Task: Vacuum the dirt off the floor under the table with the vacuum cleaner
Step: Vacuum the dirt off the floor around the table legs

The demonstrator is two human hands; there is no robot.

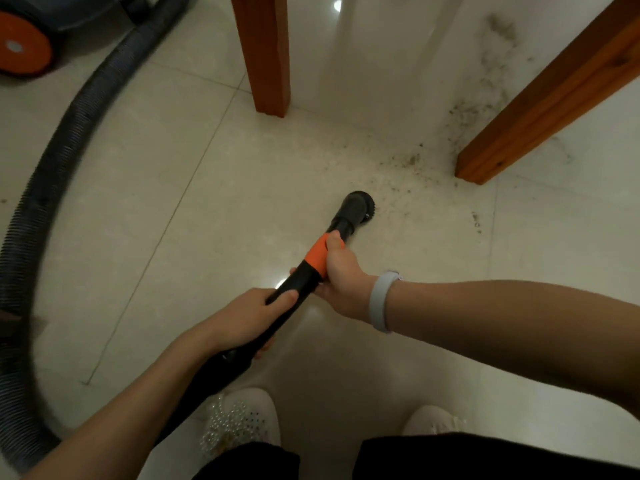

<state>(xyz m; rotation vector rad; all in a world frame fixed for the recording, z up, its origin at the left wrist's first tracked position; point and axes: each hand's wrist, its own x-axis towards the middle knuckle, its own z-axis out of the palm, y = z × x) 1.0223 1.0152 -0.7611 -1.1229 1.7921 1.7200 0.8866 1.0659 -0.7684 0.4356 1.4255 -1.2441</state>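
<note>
I hold a black vacuum wand (294, 289) with an orange collar (317, 256) in both hands. My right hand (341, 275) grips it at the orange collar. My left hand (251, 317) grips the black tube lower down. Its round black brush nozzle (358, 206) rests on the pale tiled floor (194, 209). Dark dirt (412, 162) is scattered just right of and beyond the nozzle, and trails up along the right table leg (547, 102) to a far smear of dirt (500, 27).
A second wooden table leg (268, 53) stands at the top centre. The ribbed grey hose (45, 188) curves down the left side from the vacuum body with its orange wheel (22, 46) at top left. My white shoes (242, 419) are at the bottom.
</note>
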